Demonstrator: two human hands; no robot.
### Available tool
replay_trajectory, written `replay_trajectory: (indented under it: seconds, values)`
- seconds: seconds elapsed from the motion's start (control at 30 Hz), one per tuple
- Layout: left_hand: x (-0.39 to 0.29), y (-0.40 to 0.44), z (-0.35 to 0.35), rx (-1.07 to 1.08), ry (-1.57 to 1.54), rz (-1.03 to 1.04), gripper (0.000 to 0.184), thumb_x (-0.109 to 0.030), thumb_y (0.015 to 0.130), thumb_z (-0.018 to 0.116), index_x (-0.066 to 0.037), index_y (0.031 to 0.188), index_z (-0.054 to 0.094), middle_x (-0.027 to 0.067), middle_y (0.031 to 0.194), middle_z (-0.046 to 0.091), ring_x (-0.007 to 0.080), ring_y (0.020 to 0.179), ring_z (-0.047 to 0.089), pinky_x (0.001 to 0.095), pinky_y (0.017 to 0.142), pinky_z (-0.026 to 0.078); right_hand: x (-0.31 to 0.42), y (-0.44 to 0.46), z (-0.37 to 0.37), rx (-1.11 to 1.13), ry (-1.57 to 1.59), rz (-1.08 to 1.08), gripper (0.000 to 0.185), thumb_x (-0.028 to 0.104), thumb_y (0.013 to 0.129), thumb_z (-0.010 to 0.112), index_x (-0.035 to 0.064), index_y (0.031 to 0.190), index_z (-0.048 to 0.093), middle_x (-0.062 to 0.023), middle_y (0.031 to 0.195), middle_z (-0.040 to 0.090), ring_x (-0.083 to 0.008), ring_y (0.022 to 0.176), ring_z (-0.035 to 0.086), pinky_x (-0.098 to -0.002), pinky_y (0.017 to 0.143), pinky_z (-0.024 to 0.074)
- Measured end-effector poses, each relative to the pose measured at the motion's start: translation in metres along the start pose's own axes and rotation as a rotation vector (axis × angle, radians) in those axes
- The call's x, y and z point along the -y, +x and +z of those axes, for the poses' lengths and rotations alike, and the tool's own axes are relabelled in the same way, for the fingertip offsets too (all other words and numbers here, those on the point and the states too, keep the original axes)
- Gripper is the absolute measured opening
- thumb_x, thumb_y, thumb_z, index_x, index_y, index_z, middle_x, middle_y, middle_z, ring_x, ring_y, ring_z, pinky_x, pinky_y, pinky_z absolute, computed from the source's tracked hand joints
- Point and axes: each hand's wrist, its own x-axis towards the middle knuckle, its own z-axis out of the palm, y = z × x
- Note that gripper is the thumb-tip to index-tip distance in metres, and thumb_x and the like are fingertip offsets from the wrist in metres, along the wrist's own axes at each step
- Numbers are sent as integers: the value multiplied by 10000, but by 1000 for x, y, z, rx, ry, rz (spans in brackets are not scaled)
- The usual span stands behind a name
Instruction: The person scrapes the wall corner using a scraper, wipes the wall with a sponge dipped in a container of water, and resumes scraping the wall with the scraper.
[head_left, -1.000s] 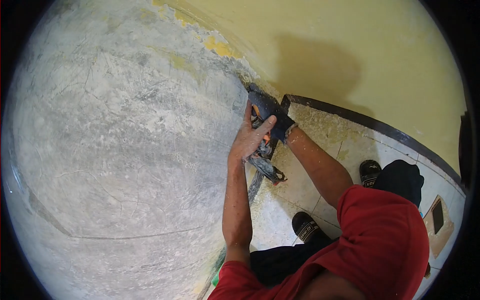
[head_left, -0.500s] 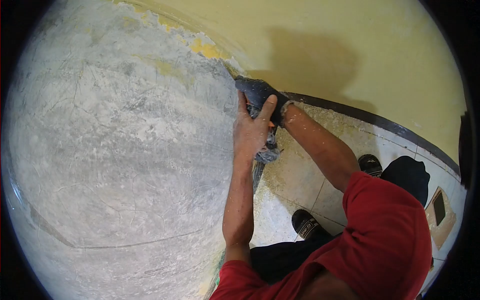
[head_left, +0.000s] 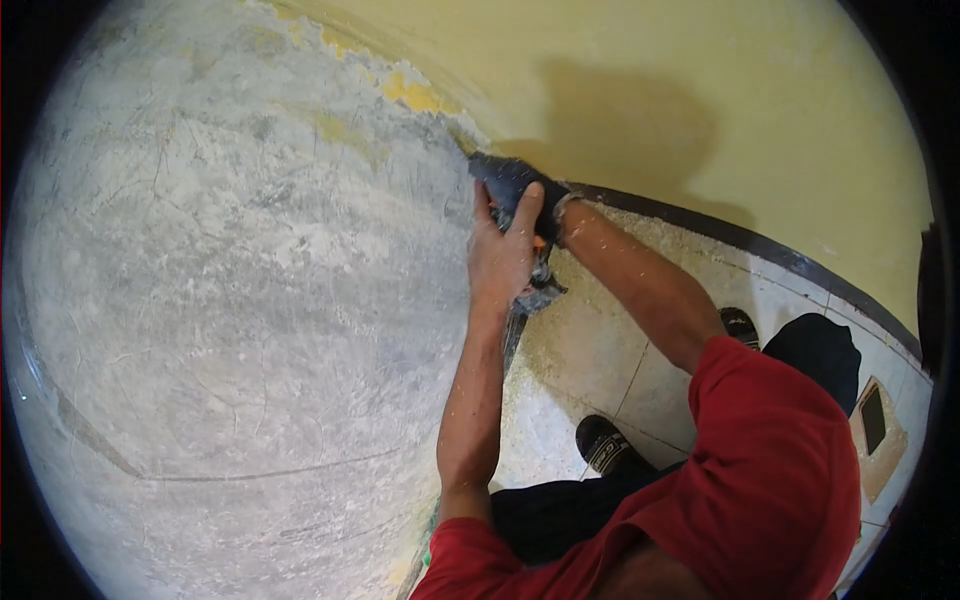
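Observation:
My left hand [head_left: 502,250], bare and dusty, is wrapped round a dark tool [head_left: 541,291] with orange parts and what looks like crumpled plastic on it. My right hand [head_left: 515,190] wears a dark glove and grips the upper end of the same tool, just above my left thumb. Both hands are at the corner where the scraped grey wall [head_left: 250,280] meets the yellow wall [head_left: 800,120]. The working end of the tool is hidden behind the hands.
Pale floor tiles [head_left: 590,350] with scattered crumbs of debris lie below the hands. A dark skirting strip [head_left: 740,236] edges the yellow wall. My feet in black sandals [head_left: 603,445] stand on the tiles. At the right lies a brown piece with a dark rectangle [head_left: 873,421].
Both hands and the tool have shifted left and slightly up from a second ago, and less of the crumpled part shows. Over the last half second they have barely moved.

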Motion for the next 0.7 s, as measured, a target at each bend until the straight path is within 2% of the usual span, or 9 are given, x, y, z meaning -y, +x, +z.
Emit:
replay_trajectory:
  seconds: [0.13, 0.17, 0.2, 0.27, 0.33, 0.4, 0.43, 0.53, 0.7]
  values:
    - [12, 10, -7, 36, -65, -191, 672, -439, 817, 595, 31, 1257, 404, 67, 763, 550, 124, 554, 503, 254, 518, 419, -3, 13, 0, -17, 401, 196, 274, 337, 926, 394, 135, 944, 579, -35, 816, 580, -181, 751, 532, -331, 664, 468]
    - [16, 10, -1, -3, -27, -119, 755, -468, 802, 588, 39, 1304, 343, 104, 771, 581, 151, 574, 540, 279, 559, 441, -2, 3, 1, -38, 1329, 513, 267, 315, 924, 404, 117, 924, 582, -22, 760, 558, -169, 704, 524, -301, 657, 467]
    - [18, 11, 7, -41, 5, -44, 839, -498, 787, 581, 47, 1351, 282, 140, 780, 611, 178, 594, 577, 303, 599, 463, -4, -1, 1, -39, 1322, 511, 267, 315, 924, 404, 117, 924, 582, -22, 760, 558, -169, 704, 524, -301, 657, 467]
    - [24, 6, 10, -47, 1, 70, 837, -473, 800, 581, 46, 1363, 243, 136, 805, 611, 173, 618, 579, 303, 620, 466, -4, -3, -6, -5, 397, 60, 258, 298, 933, 401, 105, 928, 571, -13, 796, 557, -158, 734, 522, -285, 662, 462]
    - [20, -1, 11, -5, -110, -99, 710, -421, 845, 569, 21, 1325, 289, 80, 796, 553, 114, 567, 503, 262, 528, 428, -8, -8, -2, 41, 472, 205, 258, 271, 941, 401, 95, 1021, 571, -23, 906, 586, -138, 810, 529, -270, 685, 467]
    - [29, 1, 15, 24, -165, -65, 727, -407, 846, 581, 14, 1340, 253, 90, 869, 555, 115, 568, 504, 256, 531, 430, -34, -9, 21, -161, 810, -32, 308, 361, 904, 461, 108, 1032, 583, -40, 952, 610, -166, 846, 552, -327, 702, 464]
    - [31, -1, 16, 27, -152, -44, 721, -401, 846, 588, 10, 1338, 258, 96, 912, 554, 115, 572, 506, 253, 539, 433, -17, -21, 11, -58, 1185, 210, 353, 332, 924, 439, 90, 1162, 536, -51, 1078, 590, -166, 945, 532, -325, 781, 462]
    - [30, -2, 21, 22, -106, -26, 700, -385, 850, 598, -5, 1336, 267, 113, 1006, 553, 121, 583, 512, 251, 558, 440, -35, -13, 31, -61, 1443, -44, 406, 307, 946, 395, 53, 1257, 460, -69, 1211, 529, -186, 1064, 491, -321, 904, 425]
    - [51, 14, 24, -20, -55, -4, 636, -350, 866, 570, -10, 1328, 294, 125, 1036, 558, 157, 671, 547, 273, 646, 456, -33, -9, 31, -26, 1615, 11, 476, 316, 951, 347, 34, 1335, 365, -84, 1341, 423, -193, 1215, 390, -317, 1037, 314]
